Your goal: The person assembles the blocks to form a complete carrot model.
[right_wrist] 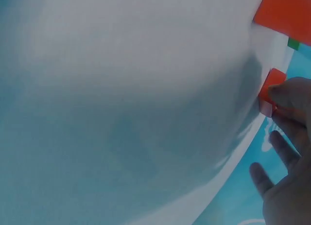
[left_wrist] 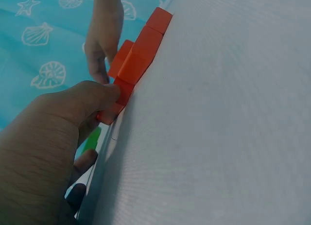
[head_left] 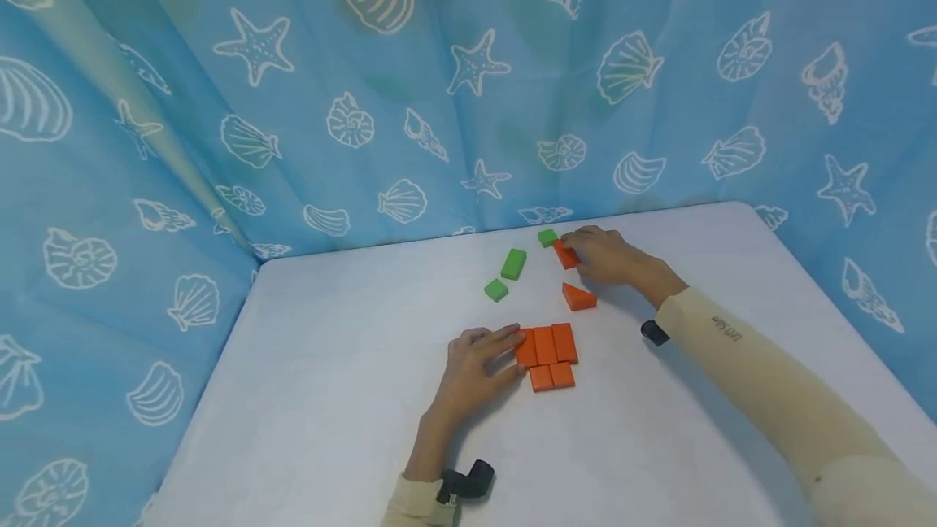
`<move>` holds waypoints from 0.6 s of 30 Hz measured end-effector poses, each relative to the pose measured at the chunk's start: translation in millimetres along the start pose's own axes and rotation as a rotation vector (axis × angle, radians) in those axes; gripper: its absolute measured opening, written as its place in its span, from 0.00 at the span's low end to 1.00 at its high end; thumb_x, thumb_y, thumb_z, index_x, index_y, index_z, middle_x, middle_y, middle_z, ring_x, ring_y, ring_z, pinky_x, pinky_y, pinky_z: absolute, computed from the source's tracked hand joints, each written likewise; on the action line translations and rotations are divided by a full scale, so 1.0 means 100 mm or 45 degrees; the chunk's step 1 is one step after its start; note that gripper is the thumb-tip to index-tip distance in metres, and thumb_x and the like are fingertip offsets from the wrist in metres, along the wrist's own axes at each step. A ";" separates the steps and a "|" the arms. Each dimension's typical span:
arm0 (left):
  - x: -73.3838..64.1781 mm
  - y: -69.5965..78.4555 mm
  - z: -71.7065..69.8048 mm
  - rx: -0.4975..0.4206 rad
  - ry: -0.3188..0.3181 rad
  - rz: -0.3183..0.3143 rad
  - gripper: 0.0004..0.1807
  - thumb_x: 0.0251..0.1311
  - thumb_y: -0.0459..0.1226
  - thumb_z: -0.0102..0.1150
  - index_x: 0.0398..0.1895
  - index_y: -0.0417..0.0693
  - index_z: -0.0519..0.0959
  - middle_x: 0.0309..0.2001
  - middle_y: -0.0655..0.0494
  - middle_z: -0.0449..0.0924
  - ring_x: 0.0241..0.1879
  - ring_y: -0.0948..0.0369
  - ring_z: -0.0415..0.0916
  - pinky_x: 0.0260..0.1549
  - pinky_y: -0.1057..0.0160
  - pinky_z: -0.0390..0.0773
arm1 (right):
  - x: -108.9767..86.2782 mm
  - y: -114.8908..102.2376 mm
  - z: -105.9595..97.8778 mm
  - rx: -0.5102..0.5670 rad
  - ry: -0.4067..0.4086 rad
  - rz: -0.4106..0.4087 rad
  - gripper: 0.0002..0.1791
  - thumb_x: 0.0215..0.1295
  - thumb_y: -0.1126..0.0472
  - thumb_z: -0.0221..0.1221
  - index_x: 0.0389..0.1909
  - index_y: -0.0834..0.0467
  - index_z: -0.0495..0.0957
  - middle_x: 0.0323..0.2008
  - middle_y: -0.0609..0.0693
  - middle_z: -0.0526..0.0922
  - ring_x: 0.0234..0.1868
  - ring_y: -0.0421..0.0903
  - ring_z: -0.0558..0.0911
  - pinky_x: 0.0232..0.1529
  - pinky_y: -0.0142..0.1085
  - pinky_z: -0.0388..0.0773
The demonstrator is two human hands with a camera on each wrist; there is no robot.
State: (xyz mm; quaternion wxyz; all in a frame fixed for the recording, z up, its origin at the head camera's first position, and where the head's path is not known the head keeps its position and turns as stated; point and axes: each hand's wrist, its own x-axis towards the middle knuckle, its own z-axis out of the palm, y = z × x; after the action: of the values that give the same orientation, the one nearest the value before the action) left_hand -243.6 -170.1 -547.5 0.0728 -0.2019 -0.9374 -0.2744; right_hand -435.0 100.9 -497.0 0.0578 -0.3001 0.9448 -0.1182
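Note:
My left hand (head_left: 470,370) is at the left edge of a group of orange blocks (head_left: 544,346). Three longer blocks lie side by side, with two smaller ones along their near side. Thumb and forefinger of that hand grip the leftmost block, also seen in the left wrist view as an orange block (left_wrist: 125,90). Farther back, my right hand (head_left: 602,254) pinches another orange block (head_left: 565,254) between thumb and fingers. In the right wrist view, this orange block (right_wrist: 273,84) is partly covered by the thumb.
An orange wedge (head_left: 578,297) lies between the group and my right hand. Toward the back are a green rectangular block (head_left: 514,264) and two smaller ones, a near green block (head_left: 496,290) and a far green block (head_left: 547,237). Behind the white table (head_left: 329,364) hangs a blue curtain (head_left: 439,104).

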 end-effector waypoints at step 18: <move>0.02 0.01 0.01 -0.026 -0.019 -0.010 0.27 0.65 0.53 0.61 0.68 0.66 0.75 0.69 0.73 0.69 0.62 0.59 0.64 0.59 0.50 0.61 | -0.48 0.23 -0.02 -0.116 0.223 -0.036 0.10 0.63 0.69 0.65 0.44 0.57 0.83 0.52 0.57 0.82 0.61 0.60 0.69 0.56 0.59 0.65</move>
State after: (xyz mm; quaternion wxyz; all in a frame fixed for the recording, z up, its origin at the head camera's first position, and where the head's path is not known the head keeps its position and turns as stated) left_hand -244.5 -168.4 -547.1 0.0628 -0.2008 -0.9358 -0.2827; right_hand -408.7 147.4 -499.4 -0.0406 -0.3042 0.9463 -0.1016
